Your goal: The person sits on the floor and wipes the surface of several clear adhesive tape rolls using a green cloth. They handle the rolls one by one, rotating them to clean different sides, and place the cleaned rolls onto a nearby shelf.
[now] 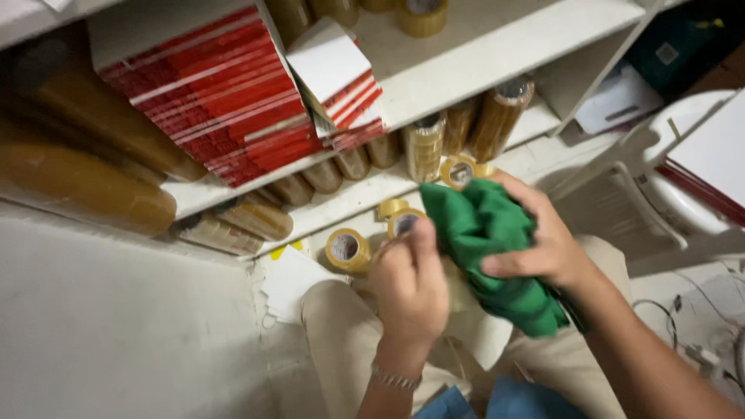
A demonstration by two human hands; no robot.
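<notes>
White shelving (497,54) fills the background, w/ you crouched in front and both hands meeting over your knees. Green cloth (497,256) sits bunched just below the shelf's lower edge, draped down toward your lap; your right hand (543,240) is curled round its right side, thumb pressed in, apparently to keep the wad from unfolding. Your left hand (407,283) is closed in a pinch at the cloth's left edge, a bracelet at the wrist; whether the fingertips grip cloth or sth. smaller, can't tell, since motion blur smears them. Left of the cloth, loose yellowish tape rolls (349,250) lie on the floor, more standing in a row under the shelf board. Further left and above the cloth, red-and-white boxes (225,101) lean stacked on the shelf, likely tilted for want of room. Right of the cloth, a white plastic chair (683,194) is cut off by the frame. Cloth's underside is hidden by your hands.
</notes>
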